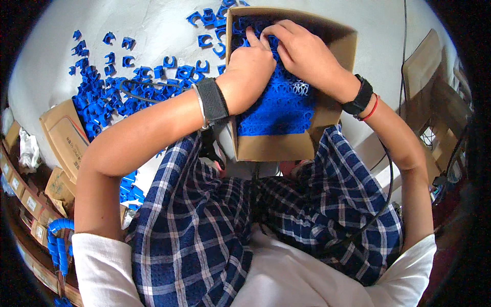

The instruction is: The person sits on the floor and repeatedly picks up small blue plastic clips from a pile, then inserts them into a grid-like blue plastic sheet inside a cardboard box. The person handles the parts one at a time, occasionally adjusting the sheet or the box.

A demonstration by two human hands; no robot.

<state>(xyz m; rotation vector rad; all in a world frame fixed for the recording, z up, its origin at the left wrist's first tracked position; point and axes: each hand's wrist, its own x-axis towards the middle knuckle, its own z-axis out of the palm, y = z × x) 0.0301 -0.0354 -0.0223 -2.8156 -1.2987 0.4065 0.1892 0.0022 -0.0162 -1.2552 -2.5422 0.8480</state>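
An open cardboard box point(335, 82) stands between my knees, holding blue plastic pipe clips point(276, 115) packed in tight rows. Both my hands reach into its far part, close together. My left hand point(250, 61) is bent, with a finger reaching forward among the clips; what it grips is hidden. Beside it, my right hand point(304, 53) is curled, its fingertips near the left fingers. Blue clips show between its thumb and fingers, though I cannot see exactly how they are held.
Many loose blue clips point(97, 97) lie heaped on the pale floor at the left, with more beyond the box. A cardboard piece point(66, 135) rests beside the heap. Smaller boxes point(33, 202) line the left edge. A black cable point(391, 179) hangs by my right arm.
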